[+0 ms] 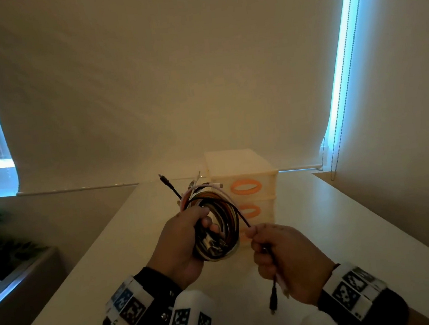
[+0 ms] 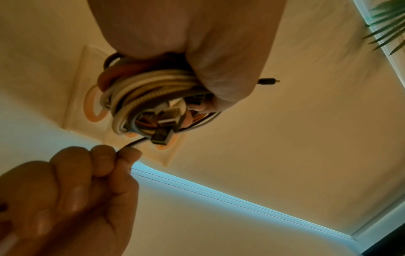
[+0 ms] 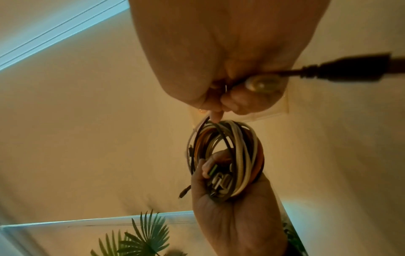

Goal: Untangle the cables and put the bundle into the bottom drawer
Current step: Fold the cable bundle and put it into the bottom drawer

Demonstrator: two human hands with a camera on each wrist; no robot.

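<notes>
The left hand (image 1: 179, 241) is wrapped around the bundle (image 1: 215, 223), a round coil of white, orange and black cables, and holds it up above the table (image 1: 347, 227). The right hand (image 1: 284, 258) is closed around one black cable (image 1: 240, 216) that runs out of the coil. That cable's plug (image 1: 273, 300) hangs down below the right hand. Another black plug (image 1: 165, 180) sticks up out of the bundle. Behind the hands, a small set of drawers (image 1: 245, 185) with orange handles stands on the table. All its drawers look closed.
</notes>
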